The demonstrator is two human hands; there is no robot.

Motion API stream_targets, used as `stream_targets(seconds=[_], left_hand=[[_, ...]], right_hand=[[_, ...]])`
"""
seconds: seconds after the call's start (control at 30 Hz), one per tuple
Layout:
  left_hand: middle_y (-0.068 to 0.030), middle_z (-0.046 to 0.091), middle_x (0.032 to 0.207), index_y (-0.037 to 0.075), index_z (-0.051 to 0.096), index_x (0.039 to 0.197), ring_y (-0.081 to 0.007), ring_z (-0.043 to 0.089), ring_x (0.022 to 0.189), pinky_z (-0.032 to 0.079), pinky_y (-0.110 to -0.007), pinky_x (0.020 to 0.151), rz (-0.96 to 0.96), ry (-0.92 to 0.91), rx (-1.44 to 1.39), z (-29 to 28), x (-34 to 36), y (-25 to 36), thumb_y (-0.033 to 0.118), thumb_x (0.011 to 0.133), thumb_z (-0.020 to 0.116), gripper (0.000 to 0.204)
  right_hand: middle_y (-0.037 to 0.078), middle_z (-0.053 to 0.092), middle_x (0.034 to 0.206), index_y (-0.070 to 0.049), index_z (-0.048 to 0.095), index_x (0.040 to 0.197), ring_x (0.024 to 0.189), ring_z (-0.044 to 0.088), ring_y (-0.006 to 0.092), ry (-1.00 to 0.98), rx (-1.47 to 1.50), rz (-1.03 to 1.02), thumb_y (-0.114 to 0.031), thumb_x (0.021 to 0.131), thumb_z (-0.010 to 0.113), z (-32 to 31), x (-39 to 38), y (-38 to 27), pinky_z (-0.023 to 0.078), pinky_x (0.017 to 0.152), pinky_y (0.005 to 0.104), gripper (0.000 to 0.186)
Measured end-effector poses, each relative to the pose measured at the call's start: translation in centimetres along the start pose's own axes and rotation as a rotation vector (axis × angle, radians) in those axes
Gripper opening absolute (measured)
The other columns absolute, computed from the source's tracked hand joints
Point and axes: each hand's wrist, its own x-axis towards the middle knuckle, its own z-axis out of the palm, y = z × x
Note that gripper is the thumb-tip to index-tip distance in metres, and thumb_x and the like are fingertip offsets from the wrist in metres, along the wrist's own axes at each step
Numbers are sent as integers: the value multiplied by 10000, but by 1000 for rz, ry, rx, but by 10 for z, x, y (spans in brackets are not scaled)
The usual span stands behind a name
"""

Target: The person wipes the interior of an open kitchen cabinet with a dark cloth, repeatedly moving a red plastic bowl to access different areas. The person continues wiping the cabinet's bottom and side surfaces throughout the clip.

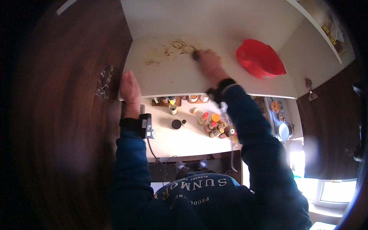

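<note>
My right hand [212, 65] is closed on a dark scrubbing pad [196, 55], against the pale cabinet shelf [168, 76] just right of brownish ring stains and specks [177, 45]. My left hand [130, 87] is at the shelf's left end, beside the dark wooden door, its fingers extended upward with nothing visible in them. A red plastic basin [260, 58] sits on the shelf to the right of my right hand.
Below the shelf, a counter [161, 145] holds several bottles [214, 128], jars and wooden trays [161, 102]. A stove [275, 119] with a pot [283, 131] is at the right. Dark open doors [65, 107] flank both sides; a window [337, 191] shows lower right.
</note>
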Motion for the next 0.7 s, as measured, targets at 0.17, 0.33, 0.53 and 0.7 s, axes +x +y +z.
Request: stream_targets(seconds=[0.17,0.33,0.53,0.7], left_hand=[[-176,627,1009,66,569,1021,-377,587,959,454,-474,818,-39,-54,123,-2,-5,14,431,944,433,397],[-196,619,1037,77,557,1086,-396,576,984,452,-476,829,-28,73,18,4,-3,8,424,946,428,396],[-216,606,1047,49,551,1074,-416,563,987,445,-480,828,-71,27,-101,0,-5,4,388,960,414,383],[-207,608,946,33,555,933,-412,562,913,427,-502,793,5,29,113,4,-1,4,380,966,407,379]], right_hand=[[176,559,1087,-78,578,1094,1021,560,355,18,-109,71,-229,895,508,20,40,10,459,828,504,259],[174,571,1105,-59,597,1123,1016,562,353,101,-194,-149,-179,874,495,51,61,-95,469,835,475,295],[201,575,1076,-65,598,1063,995,574,366,-165,264,-383,-219,877,491,23,11,-120,475,823,483,265],[172,550,1144,-167,571,1151,1116,520,331,-95,0,-271,-313,856,550,-26,13,-16,440,842,550,330]])
